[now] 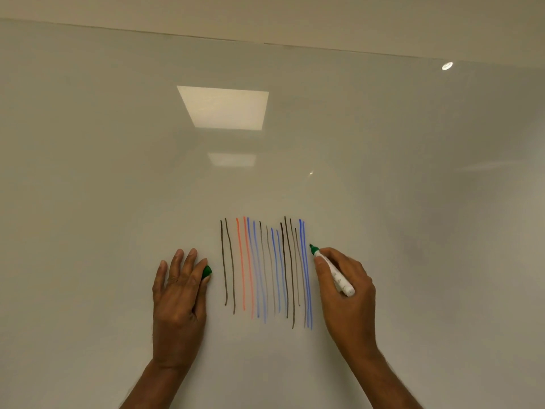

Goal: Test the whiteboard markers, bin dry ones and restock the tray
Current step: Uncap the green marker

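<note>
Testing is the step in hand. In the head view the right hand (345, 278) pinches the uncapped green marker (333, 271) in curled fingers, its tip at the whiteboard (118, 172) just right of the black, red and blue test lines (265, 267). No green line shows. The left hand (180, 287) lies flat on the board, fingers together, pinching the green cap (207, 271) against the thumb. The next move, I judge, is a firm downward stroke to show whether ink flows.

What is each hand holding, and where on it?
The right hand holds the green marker by its white barrel; left hand pinches the green cap.
</note>
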`<state>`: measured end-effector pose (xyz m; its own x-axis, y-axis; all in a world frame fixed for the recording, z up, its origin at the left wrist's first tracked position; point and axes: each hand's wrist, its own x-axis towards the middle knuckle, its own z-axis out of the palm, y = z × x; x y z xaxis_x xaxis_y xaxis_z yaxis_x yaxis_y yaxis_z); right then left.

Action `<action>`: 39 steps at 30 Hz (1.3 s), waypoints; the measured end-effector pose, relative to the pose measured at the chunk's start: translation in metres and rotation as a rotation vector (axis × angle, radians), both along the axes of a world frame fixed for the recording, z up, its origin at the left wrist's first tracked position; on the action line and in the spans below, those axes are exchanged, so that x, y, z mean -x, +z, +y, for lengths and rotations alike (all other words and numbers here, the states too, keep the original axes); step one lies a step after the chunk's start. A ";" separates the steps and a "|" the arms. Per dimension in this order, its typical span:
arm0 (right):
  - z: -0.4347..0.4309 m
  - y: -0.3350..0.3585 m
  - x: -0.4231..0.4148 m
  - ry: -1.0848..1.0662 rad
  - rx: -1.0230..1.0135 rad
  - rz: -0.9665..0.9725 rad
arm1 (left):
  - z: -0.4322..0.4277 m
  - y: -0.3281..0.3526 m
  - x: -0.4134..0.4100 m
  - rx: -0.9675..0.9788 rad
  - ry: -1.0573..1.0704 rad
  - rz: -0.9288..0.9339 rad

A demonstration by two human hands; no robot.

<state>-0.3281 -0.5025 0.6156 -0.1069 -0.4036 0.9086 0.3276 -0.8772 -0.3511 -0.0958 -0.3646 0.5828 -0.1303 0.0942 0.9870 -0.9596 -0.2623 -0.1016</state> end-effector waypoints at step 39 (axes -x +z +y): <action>0.033 -0.140 0.019 0.177 -0.280 0.187 | 0.048 -0.038 0.066 0.045 -0.460 0.471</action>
